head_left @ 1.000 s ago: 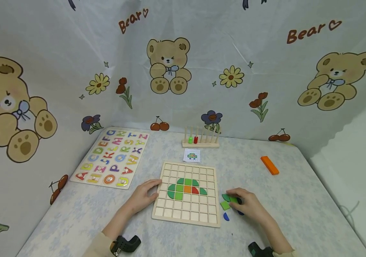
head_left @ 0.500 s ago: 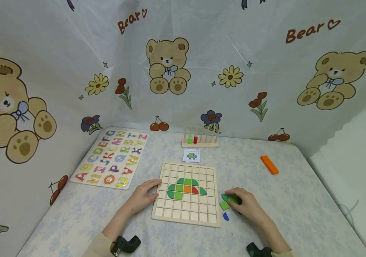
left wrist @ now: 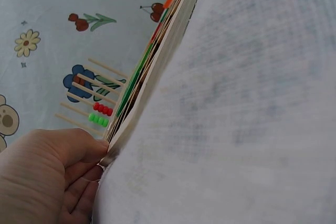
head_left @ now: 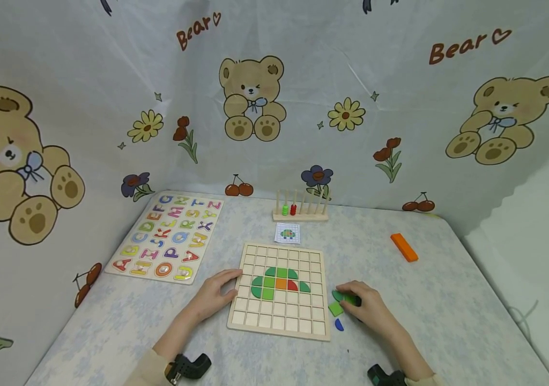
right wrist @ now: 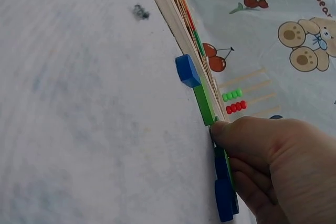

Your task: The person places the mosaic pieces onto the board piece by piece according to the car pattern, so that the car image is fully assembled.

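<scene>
A wooden grid board [head_left: 282,325] lies on the table, with green tiles [head_left: 268,294], an orange square tile [head_left: 281,284] and a red quarter-round tile [head_left: 292,286] in its cells. My left hand [head_left: 213,296] touches the board's left edge, index finger and thumb spread apart along it. Beyond the right edge, my right hand [head_left: 372,308] has index finger and thumb around a green tile [head_left: 350,299] among loose pieces. A dark green rounded tile [head_left: 337,295] shows by its index fingertip. Close by lie a green square tile [head_left: 335,309] and a blue rounded tile [head_left: 339,325]. More blue tiles [right wrist: 224,200] sit below the right fingers.
A small pattern card [head_left: 287,234] lies behind the board, and a peg rack [head_left: 301,217] with green and red beads stands farther back. An alphabet puzzle board [head_left: 165,238] lies at the left. One orange bar [head_left: 404,248] lies at the right.
My right hand has shifted slightly left over the loose tiles and now covers more of the dark blue piece beneath it. The left hand and the grid board stay put.
</scene>
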`<state>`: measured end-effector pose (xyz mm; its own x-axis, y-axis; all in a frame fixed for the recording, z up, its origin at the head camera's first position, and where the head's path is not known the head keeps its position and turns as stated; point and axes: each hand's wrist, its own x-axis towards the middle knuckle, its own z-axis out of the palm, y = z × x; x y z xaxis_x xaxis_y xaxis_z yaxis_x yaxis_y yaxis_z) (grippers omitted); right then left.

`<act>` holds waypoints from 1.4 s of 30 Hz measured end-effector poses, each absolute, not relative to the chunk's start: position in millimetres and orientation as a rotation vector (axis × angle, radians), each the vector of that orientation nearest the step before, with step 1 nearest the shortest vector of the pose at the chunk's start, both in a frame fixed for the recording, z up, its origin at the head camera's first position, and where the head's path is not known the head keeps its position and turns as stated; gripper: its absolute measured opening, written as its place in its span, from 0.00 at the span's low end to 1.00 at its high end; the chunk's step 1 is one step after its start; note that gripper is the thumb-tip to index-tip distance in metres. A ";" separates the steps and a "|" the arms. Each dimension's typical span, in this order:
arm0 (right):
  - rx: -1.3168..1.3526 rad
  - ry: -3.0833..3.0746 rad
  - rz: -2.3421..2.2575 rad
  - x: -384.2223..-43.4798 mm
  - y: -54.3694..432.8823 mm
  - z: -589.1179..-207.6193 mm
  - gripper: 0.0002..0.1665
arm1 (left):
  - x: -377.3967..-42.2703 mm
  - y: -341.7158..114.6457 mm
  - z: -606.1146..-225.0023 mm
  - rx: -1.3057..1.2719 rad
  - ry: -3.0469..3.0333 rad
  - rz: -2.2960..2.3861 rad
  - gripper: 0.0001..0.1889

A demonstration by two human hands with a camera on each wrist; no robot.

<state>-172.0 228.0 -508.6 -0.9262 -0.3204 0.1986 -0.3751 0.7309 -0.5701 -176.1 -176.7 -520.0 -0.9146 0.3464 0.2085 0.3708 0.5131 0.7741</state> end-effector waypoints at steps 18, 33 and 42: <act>0.734 -2.804 0.991 -167.2 226.9 -503.9 0.20 | -176.1 -176.4 -520.6 -0.640 -2.708 -1.415 0.25; 0.887 -2.808 0.992 -160.9 229.1 -502.6 0.23 | -175.9 -176.5 -520.1 -0.632 -2.707 -1.409 0.25; 0.911 -2.753 0.930 -161.3 226.7 -502.6 0.22 | -176.5 -176.4 -521.5 -0.625 -2.710 -1.413 0.25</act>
<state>-161.3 226.7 -502.6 -0.8169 -0.5101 0.2691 -0.5688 0.6353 -0.5224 -176.5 -176.4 -521.5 -0.9195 0.3382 0.2006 0.3580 0.5093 0.7826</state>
